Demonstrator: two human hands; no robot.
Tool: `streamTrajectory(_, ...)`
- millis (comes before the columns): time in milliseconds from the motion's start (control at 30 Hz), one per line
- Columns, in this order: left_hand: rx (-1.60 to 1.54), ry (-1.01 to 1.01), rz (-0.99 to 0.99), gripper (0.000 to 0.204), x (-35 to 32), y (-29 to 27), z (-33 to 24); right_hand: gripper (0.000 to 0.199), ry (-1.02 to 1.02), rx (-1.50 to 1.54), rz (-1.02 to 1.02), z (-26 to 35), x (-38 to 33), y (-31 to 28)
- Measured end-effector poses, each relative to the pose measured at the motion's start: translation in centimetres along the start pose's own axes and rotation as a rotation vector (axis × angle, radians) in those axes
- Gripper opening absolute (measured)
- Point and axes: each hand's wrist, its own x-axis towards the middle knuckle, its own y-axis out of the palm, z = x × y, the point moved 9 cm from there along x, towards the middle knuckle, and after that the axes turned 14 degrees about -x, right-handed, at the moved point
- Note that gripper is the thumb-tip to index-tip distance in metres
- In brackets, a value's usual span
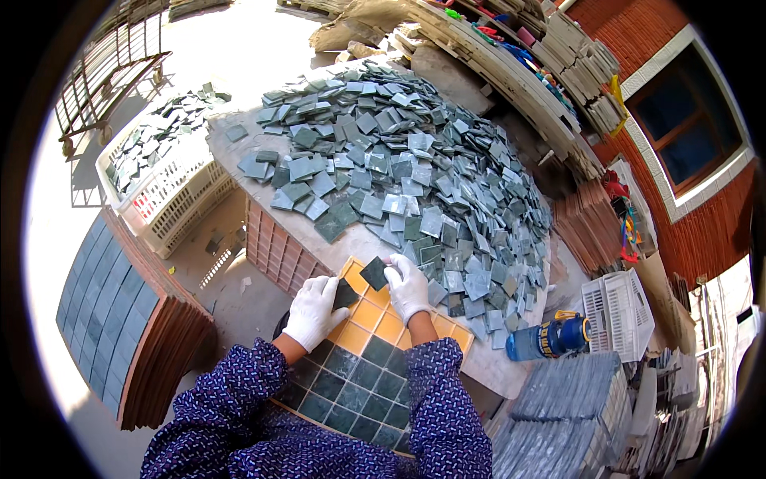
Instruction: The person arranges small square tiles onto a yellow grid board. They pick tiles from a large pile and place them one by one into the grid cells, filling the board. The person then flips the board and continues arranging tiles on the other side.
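— How many tiles are we handling?
— Two: our left hand [313, 310] is gripping one dark green tile [345, 295], and our right hand [407, 286] is pinching another [373, 273], both over the orange grid tray [375, 319].
— And the setting?
— We're working outdoors at a stone slab [239, 156] that is carrying one big tile heap [415, 160]; one blue bottle [550, 337] is lying beside it, and one white crate [163, 188] is standing left.

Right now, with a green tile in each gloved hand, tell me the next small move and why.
Probably press the left hand's tile down into the open yellow cell beneath it. The grid tray's near rows are filled with green tiles, the far cells are bare, and the right hand holds its tile over the tray's far corner.
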Motion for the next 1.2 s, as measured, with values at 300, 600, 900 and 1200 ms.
streamTrajectory(300,0.003,-0.018,-0.015,0.057,-0.3,-1.7,-0.3,0.021,-0.141,-0.410,0.051,3.1,-1.0,3.8)
streamTrajectory(600,0.029,0.038,-0.092,0.062,0.1,0.5,-0.9,0.069,0.137,-0.796,-0.413,0.1,0.6,-6.9)
streamTrajectory(900,-0.067,0.232,-0.092,0.065,1.6,-0.2,-1.6,0.061,0.153,-0.710,0.009,-2.2,5.2,-6.7)
streamTrajectory(1200,-0.257,0.121,-0.094,0.045,7.1,-2.4,-0.3,0.070,-0.419,-0.665,0.079,6.7,-7.2,-0.5)
